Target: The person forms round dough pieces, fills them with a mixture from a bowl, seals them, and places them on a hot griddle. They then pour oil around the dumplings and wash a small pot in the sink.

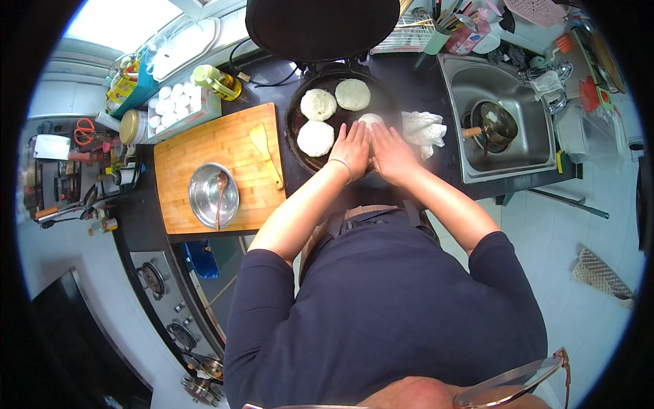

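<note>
Round pale flatbreads lie on the dark pan of an electric griddle: one flatbread at the far left, one at the far right, one near the left. A fourth flatbread, at the near right, is mostly covered by my hands. My left hand rests on its left side with the fingers stretched out. From the right, my right hand lies over it, fingers straight and flat. The two hands nearly meet above it. Behind the pan stands the raised dark lid.
Left of the griddle, a wooden board carries a metal bowl with a spoon and a wooden spatula. Beyond it are eggs and an oil bottle. A crumpled white cloth and a sink holding a small pan lie right.
</note>
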The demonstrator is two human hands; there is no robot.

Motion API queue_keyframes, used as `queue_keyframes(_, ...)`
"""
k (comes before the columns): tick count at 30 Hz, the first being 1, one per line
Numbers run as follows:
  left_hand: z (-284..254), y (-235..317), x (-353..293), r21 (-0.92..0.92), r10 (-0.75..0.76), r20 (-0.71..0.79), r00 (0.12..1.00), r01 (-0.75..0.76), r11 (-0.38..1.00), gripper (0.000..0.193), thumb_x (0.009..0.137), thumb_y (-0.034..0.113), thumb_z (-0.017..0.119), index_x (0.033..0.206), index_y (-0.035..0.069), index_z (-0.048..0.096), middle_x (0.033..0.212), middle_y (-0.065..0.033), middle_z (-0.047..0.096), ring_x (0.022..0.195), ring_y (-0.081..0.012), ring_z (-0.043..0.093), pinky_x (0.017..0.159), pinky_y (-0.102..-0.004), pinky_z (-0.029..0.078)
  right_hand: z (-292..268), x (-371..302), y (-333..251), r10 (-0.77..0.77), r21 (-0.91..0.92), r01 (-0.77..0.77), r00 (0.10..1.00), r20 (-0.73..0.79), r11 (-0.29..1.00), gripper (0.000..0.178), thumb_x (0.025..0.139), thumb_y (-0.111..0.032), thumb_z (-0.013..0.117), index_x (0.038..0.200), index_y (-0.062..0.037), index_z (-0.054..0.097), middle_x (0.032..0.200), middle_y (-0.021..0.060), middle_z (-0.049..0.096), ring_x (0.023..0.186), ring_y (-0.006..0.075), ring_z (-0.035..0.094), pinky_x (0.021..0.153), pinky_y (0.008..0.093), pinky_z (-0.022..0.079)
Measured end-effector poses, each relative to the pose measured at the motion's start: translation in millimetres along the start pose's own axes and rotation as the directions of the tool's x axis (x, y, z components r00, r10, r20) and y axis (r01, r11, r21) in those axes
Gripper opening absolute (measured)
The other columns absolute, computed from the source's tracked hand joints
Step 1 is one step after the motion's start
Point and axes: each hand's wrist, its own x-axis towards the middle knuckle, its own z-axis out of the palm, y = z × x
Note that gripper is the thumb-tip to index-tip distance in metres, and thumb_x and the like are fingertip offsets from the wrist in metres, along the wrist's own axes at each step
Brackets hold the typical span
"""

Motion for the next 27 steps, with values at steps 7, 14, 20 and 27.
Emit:
queue_keyframes(7, 0, -13, 2, -0.574, -0.201, -0.326, 0.924, -0.025, 0.818, 0.064, 0.072, 0.017, 0.067, 0.126, -0.004, 0.039, 0.131, -0.0225, 0.038, 0.124, -0.0366, 0.035, 0.100, -0.0483, 0.032, -1, 14, 29, 0.157, 0.676, 0.040, 0.961, -0.228, 0.736, 0.036, 0.077, -0.010, 0.054, 0.111, 0.0031, 0.052, 0.116, 0.0229, 0.049, 0.110, 0.0369, 0.047, 0.096, 0.0397, 0.038)
queue_keyframes(14, 5, 0, 2, -0.184, 0.083, -0.121, 0.989, -0.104, 0.977, 0.080, 0.077, 0.033, 0.061, 0.136, -0.005, 0.022, 0.144, -0.0203, 0.020, 0.135, -0.0311, 0.017, 0.109, -0.0421, 0.015, -10, 12, 30, -0.066, 0.105, 0.072, 0.996, -0.053, 0.992, 0.058, 0.077, -0.016, 0.052, 0.129, 0.0051, 0.037, 0.139, 0.0196, 0.031, 0.131, 0.0288, 0.028, 0.108, 0.0394, 0.022)
queue_keyframes(20, 6, -2, 2, -0.110, 0.046, -0.051, 0.998, -0.052, 0.993, 0.083, 0.077, 0.039, 0.059, 0.135, -0.007, 0.021, 0.144, -0.0218, 0.019, 0.135, -0.0323, 0.016, 0.110, -0.0425, 0.014, -4, 13, 28, -0.106, -0.025, 0.106, 0.994, -0.032, 0.994, 0.060, 0.079, -0.022, 0.052, 0.130, 0.0044, 0.036, 0.140, 0.0184, 0.031, 0.132, 0.0270, 0.026, 0.109, 0.0417, 0.017)
queue_keyframes(27, 13, -22, 7, -0.582, -0.093, -0.216, 0.972, -0.052, 0.811, 0.061, 0.075, 0.025, 0.065, 0.127, 0.004, 0.041, 0.131, -0.0187, 0.041, 0.125, -0.0317, 0.037, 0.104, -0.0490, 0.025, 3, 24, 41, 0.075, 0.555, 0.024, 0.985, -0.156, 0.831, 0.041, 0.078, -0.011, 0.051, 0.117, 0.0041, 0.050, 0.128, 0.0215, 0.044, 0.125, 0.0331, 0.036, 0.105, 0.0411, 0.028)
